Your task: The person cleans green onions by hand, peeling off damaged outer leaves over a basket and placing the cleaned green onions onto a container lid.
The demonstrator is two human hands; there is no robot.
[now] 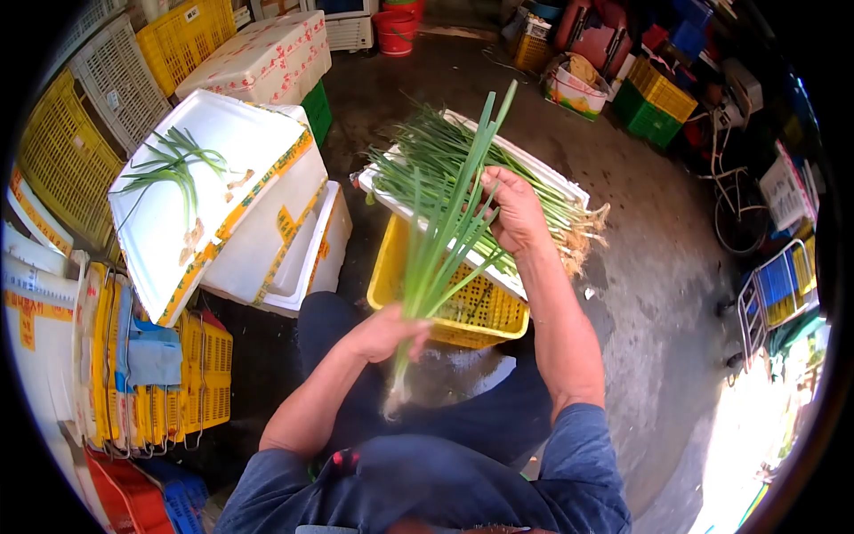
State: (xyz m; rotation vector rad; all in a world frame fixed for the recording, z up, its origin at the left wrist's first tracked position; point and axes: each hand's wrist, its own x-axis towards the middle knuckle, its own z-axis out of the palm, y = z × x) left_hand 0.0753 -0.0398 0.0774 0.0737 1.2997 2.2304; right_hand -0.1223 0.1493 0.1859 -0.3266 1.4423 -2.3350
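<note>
My left hand (388,334) is closed round the lower stems of a bunch of green onions (433,264), whose pale roots hang over my lap. Higher up, my right hand (513,206) has its fingers pinched at a leaf of the same bunch. Behind it, a large pile of green onions (433,151) lies on a white foam lid (559,181), roots to the right. This lid rests over a yellow crate (485,320) in front of my knees. A few separate green onions (184,182) lie on another foam lid (240,120) at the left.
Foam boxes (325,236) are stacked at the left, beside a rack with yellow crates (206,374). A red bucket (394,34) stands at the back. Yellow and green crates (648,116) are at the back right, with a cart (772,287) at the right edge. The floor looks wet.
</note>
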